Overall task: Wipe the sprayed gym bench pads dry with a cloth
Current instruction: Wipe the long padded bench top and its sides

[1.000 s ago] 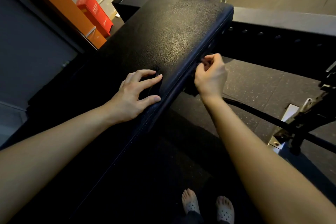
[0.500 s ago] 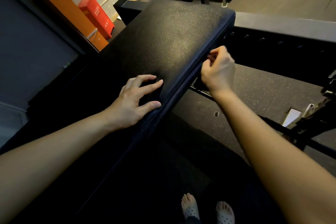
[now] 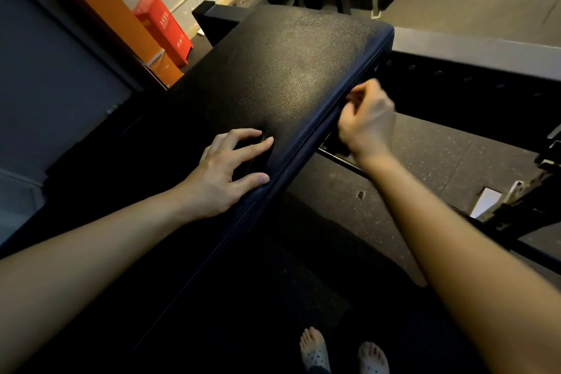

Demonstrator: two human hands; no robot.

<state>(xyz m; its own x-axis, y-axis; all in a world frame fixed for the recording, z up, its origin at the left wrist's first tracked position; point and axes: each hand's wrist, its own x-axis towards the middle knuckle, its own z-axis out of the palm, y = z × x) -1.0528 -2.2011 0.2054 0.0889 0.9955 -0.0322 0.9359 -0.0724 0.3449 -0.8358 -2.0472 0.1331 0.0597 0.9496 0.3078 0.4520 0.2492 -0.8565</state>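
The long black pebbled-vinyl bench pad (image 3: 303, 70) runs from near-left away to far-right. Speckled dark rubber floor (image 3: 440, 155) leaves open room along its right side edge, up to the far corner. The left hand (image 3: 224, 179) rests spread flat on top. The right hand (image 3: 368, 124), nearer the far end, curls against the side seam; I cannot tell whether it pinches a dark cloth.

The left hand (image 3: 224, 173) rests spread-fingered on the bench pad (image 3: 291, 76), near its right edge. The right hand (image 3: 367, 121), fingers curled, sits against that edge's side farther along; anything it pinches is too dark to tell.
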